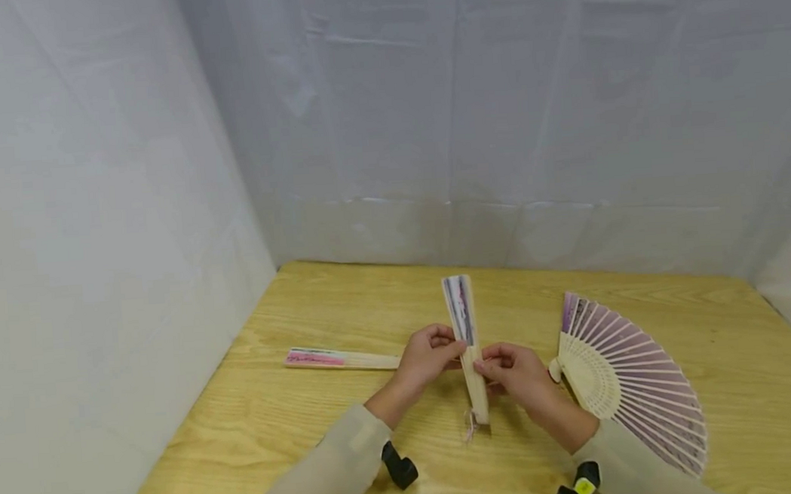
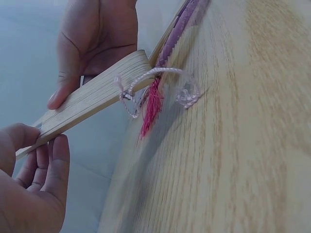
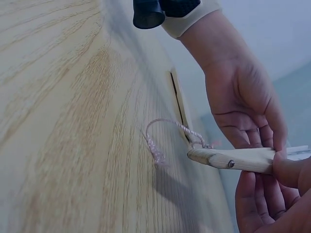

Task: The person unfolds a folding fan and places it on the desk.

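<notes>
Between both hands is a folded fan (image 1: pixel 467 326) with pale wooden ribs and a grey-white printed leaf, held nearly upright over the table. My left hand (image 1: pixel 429 358) pinches it near the middle, thumb on the front. My right hand (image 1: pixel 520 375) pinches the ribs slightly lower, from the other side. At the pivot end, a metal rivet (image 3: pixel 231 164) shows in the right wrist view, and a pale pink cord (image 3: pixel 160 122) loops down from there. A red-pink tassel (image 2: pixel 152 104) appears beside that end in the left wrist view.
Left of the hands lies another folded fan (image 1: pixel 341 358) with a pink and green leaf, its right end behind my left hand. An open purple fan (image 1: pixel 637 368) spreads at the right, partly behind my right forearm. White sheeting (image 1: pixel 429 124) hangs behind the wooden table (image 1: pixel 244 437).
</notes>
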A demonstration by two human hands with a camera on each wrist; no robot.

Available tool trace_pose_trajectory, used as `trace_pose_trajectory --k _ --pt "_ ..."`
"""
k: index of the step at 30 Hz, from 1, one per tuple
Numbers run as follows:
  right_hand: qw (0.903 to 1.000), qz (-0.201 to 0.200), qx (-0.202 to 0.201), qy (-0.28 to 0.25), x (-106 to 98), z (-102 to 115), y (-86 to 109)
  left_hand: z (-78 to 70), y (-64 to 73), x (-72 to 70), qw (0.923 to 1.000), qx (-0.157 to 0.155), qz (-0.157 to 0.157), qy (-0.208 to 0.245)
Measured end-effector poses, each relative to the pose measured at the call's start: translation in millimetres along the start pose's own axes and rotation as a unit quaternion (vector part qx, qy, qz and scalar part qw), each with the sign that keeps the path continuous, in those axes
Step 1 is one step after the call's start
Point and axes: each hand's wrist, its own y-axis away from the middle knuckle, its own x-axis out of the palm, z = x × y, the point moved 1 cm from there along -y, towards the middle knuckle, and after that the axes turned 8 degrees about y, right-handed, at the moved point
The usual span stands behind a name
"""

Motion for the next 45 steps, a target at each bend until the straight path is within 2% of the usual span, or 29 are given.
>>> trace_pose_trajectory --k 8,14,21,33,40,45 --pt "0.9994 -0.030 0.011 -0.011 4 2 -2.3 -0.6 1.8 -0.5 0.9998 0.005 -0.019 0.001" --pt "0.9977 -0.067 0.012 -0.004 3 2 -4.2 -1.8 2.7 -1.6 0.9994 0.011 -0.032 0.000" --pt "0.9970 -0.076 0.014 -0.007 0 1 -4.7 0.2 1.9 -2.4 0.9996 0.014 -0.021 0.013" --pt "0.9965 -0.079 0.028 -0.001 -3 -2 -7.1 10.6 0.2 -1.9 0.9995 -0.015 0.002 0.029" --pt "0.9955 -0.086 0.032 -0.022 -4 0 -8.0 15.0 0.8 0.9 0.9981 -0.035 0.014 0.048" --pt "0.9946 -0.083 0.036 -0.051 -5 1 -8.5 16.0 2.7 3.2 0.9978 -0.048 0.021 0.040"
